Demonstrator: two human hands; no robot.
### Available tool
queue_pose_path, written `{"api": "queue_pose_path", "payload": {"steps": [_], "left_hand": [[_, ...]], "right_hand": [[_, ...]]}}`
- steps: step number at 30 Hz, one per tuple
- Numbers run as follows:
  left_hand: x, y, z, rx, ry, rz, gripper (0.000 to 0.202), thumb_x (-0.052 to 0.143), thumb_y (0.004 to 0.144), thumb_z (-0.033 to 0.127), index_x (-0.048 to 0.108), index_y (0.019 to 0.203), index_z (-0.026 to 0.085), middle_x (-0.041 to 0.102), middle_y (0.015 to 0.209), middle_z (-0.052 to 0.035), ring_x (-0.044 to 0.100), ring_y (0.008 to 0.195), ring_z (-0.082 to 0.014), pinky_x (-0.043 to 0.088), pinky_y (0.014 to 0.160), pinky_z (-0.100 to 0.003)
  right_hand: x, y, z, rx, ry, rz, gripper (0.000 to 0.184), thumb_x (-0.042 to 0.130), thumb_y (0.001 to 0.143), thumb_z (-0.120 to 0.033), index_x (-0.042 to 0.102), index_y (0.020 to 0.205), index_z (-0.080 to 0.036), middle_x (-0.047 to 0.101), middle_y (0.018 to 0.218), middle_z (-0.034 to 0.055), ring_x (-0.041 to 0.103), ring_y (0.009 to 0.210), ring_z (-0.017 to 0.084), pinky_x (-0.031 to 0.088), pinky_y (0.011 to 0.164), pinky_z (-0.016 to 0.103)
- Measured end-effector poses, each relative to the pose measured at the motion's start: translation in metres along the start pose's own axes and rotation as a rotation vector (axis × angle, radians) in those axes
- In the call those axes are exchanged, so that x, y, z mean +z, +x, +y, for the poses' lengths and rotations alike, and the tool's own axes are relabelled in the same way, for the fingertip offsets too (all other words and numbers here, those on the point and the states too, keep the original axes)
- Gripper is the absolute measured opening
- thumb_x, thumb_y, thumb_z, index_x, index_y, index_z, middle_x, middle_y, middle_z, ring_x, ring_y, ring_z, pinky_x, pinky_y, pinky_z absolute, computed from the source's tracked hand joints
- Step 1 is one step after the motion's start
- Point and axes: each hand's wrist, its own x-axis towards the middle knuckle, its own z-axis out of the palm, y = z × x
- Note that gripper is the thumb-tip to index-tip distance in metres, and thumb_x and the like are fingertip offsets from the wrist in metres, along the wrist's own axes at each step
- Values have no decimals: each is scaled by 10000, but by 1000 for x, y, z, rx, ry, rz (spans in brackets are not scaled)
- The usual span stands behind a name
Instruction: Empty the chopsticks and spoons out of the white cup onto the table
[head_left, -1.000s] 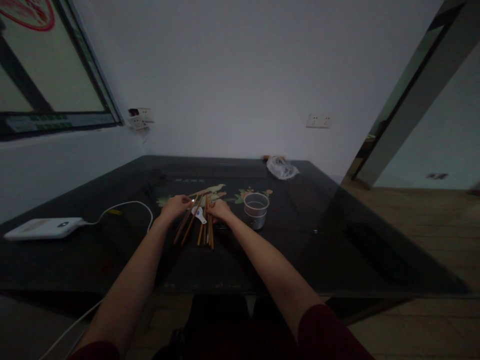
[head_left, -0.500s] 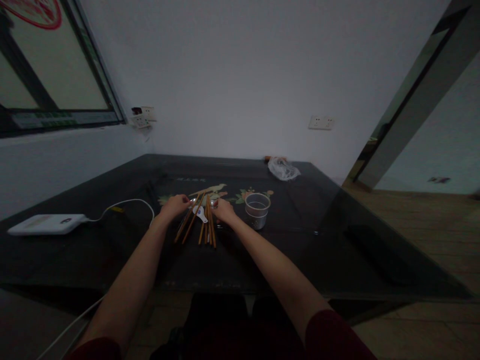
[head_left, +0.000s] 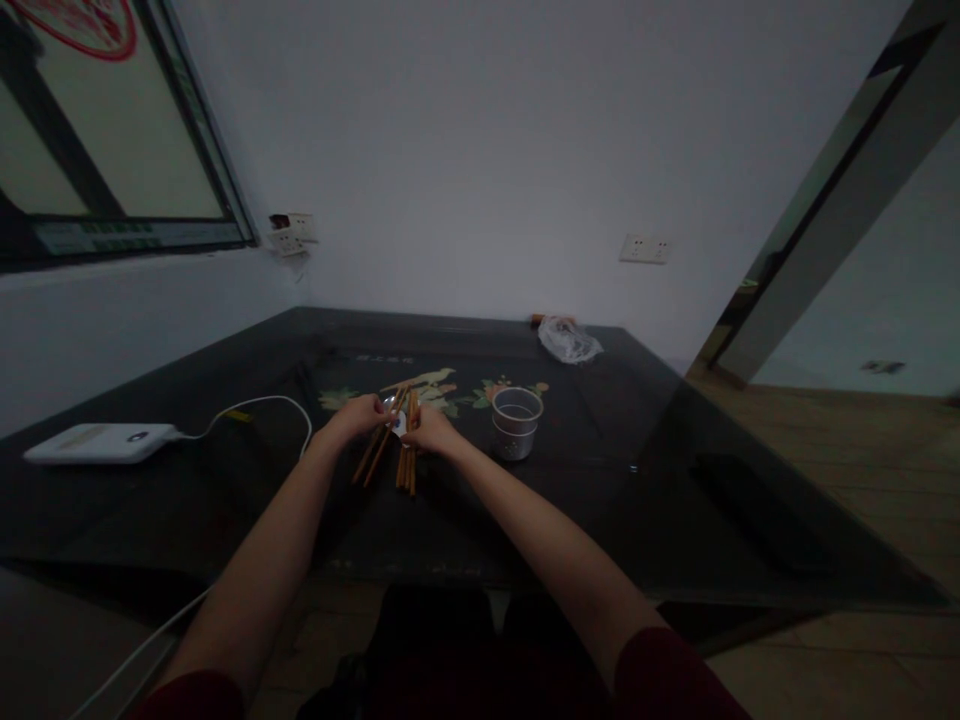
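Several brown wooden chopsticks [head_left: 406, 470] lie on the dark table in two loose groups, with their near ends pointing towards me. A white soup spoon [head_left: 400, 425] with a blue mark sits among them, partly covered by my fingers. My left hand [head_left: 361, 416] is closed, its fingertips pinched on the left group of chopsticks. On the other side, my right hand [head_left: 433, 432] is closed on the right group, its fingertips by the white spoon. A shiny metal piece [head_left: 389, 402] shows near my left fingertips; its kind is unclear.
A grey, see-through cup [head_left: 516, 440] stands right of my right hand. Farther back lies a crumpled plastic bag [head_left: 568, 341]. A white power bank [head_left: 101, 444] with a white cable is at left. A dark flat object [head_left: 757, 510] lies at right.
My right hand has moved left and nearer to me, drawing the right group of chopsticks closer together. My left hand has shifted slightly right, so the gap between the hands is smaller.
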Motion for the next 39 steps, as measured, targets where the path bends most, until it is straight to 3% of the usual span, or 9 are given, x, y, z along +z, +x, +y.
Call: {"api": "queue_pose_path", "payload": {"steps": [5,15,19,23,27,30,34,37,39], "left_hand": [[3,6,-7,5,47,41,286,583,678,449,654,707,174,692,692,-66,644,651,-203,415,547,-226],[5,4,-8,26,113,41,304,562,718,466,629,805,183,691,849,-93,647,797,-232,417,604,-243],[-5,-4,6,35,114,201,315,526,765,449,620,854,161,656,906,-121,628,846,-249,452,680,-281],[-7,-18,49,282,-48,309,247,513,793,361,612,887,154,620,952,-98,598,921,-223,459,816,-308],[11,-36,105,523,-466,99,366,540,789,378,570,1077,154,586,1146,-101,596,968,-193,478,847,-319],[27,-46,133,512,-655,45,631,628,732,394,432,1291,177,433,1367,-144,497,1179,-246,444,933,-374],[43,-56,148,433,-878,-161,734,678,701,358,384,1346,167,360,1439,-171,384,1301,-282,331,1057,-431],[54,-65,153,430,-1048,-365,667,662,716,282,421,1325,153,398,1427,-160,390,1304,-265,282,1100,-424],[63,-70,155,421,-1137,-423,654,643,727,243,416,1335,158,405,1429,-145,398,1302,-256,267,1112,-426]], "right_hand": [[6,-7,-12,-3,-11,3,305,687,677,-228,550,944,-173,658,872,33,638,788,186,499,619,245],[-13,-40,-15,-198,-144,-40,336,683,731,-250,565,1036,-171,661,1019,71,607,950,220,447,788,291],[-37,-88,-6,-413,27,-30,237,656,764,-204,609,995,-184,666,1003,36,608,908,168,449,784,262],[-86,-141,12,-432,210,26,121,568,829,-272,656,838,-190,673,820,16,622,778,140,466,659,225],[-140,-161,55,-268,360,292,258,527,828,-402,633,758,-178,655,696,34,601,611,131,468,546,227],[-163,-153,98,-161,358,451,282,550,790,-443,617,771,-170,634,649,35,577,554,125,455,497,223],[-156,-132,142,-113,195,424,264,646,701,-316,620,921,-173,658,794,40,614,681,146,494,602,258],[-137,-119,152,-159,85,364,458,725,631,-244,601,1064,-157,663,971,81,626,855,176,492,787,316],[-127,-114,151,-186,50,340,560,756,610,-245,577,1133,-157,644,1076,109,613,953,199,476,843,340]]}}
